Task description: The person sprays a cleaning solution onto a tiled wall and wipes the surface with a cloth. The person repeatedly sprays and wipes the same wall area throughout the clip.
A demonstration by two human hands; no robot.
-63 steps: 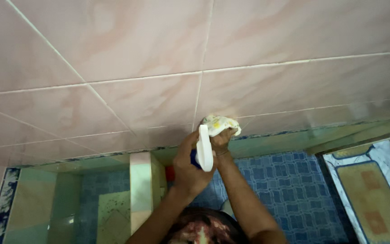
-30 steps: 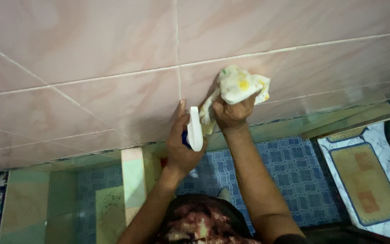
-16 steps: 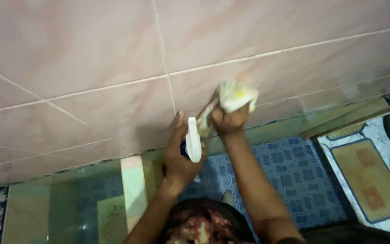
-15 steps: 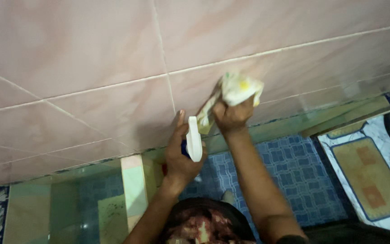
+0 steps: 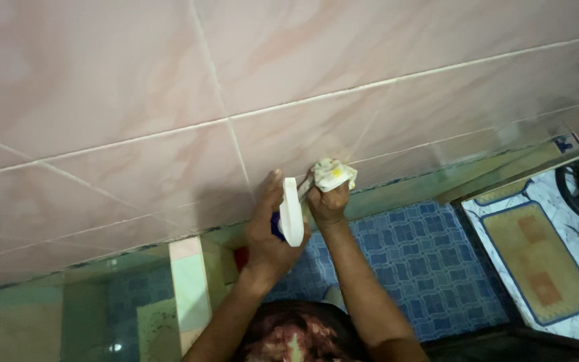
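The right hand (image 5: 328,203) is closed around a crumpled white-and-yellow rag (image 5: 333,174), pressing it against the pink tiled wall (image 5: 303,80). Just beside the rag, the left hand (image 5: 267,231) is wrapped around a white spray bottle (image 5: 291,212)

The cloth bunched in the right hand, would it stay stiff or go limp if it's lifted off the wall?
Probably limp: the cloth sits crumpled in soft folds inside the right hand. It likely weighs little, since a loose fist holds it. It should slide easily over the glossy pink wall tile.
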